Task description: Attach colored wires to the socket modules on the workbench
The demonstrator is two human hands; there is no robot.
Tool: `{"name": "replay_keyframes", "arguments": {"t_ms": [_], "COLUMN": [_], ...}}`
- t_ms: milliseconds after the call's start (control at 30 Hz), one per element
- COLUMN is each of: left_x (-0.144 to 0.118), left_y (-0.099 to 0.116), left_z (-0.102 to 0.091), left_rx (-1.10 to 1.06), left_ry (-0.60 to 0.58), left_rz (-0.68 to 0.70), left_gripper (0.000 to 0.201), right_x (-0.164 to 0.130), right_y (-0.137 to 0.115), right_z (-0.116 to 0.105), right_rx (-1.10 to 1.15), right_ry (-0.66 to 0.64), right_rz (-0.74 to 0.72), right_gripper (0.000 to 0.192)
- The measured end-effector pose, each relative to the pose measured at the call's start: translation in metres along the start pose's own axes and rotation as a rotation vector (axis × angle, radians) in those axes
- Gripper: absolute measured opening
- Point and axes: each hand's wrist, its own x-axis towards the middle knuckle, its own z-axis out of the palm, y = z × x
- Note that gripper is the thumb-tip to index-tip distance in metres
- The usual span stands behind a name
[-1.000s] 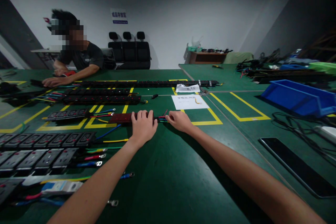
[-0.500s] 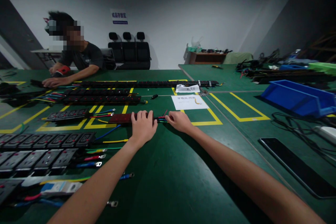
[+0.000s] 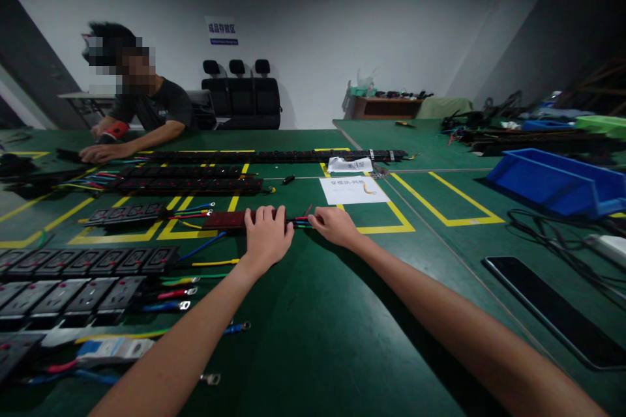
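Wires (image 3: 302, 220) in red, green and blue stick out of the right end of a long, flat, dark red socket strip (image 3: 225, 219) that lies on the green felt-covered table (image 3: 313, 339), far out in front of the person at arm's reach. The strip's long axis runs left to right across the view, its wired end pointing right toward a white paper sheet (image 3: 353, 189). The left hand (image 3: 265, 235) lies palm down over the strip's right end, fingers curled over its far edge and pressing it to the table. The right hand (image 3: 333, 225) rests just beside it, fingertips closed on the wire ends. Black socket strips (image 3: 88, 260) with coloured leads lie in rows to the left.
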Motion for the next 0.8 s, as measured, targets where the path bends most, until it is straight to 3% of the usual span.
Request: {"name": "replay_keyframes", "arguments": {"t_ms": [800], "left_x": [0.0005], "left_y": [-0.0024], "left_z": [0.0022], "left_rx": [-0.022], "left_ry": [0.008], "left_rz": [0.018], "left_gripper": [0.049], "right_x": [-0.0005], "right_y": [-0.0010], "right_z": [-0.0007], "right_rx": [-0.001], "right_ry": [-0.005], "right_rz": [0.001], "right_gripper": [0.036]}}
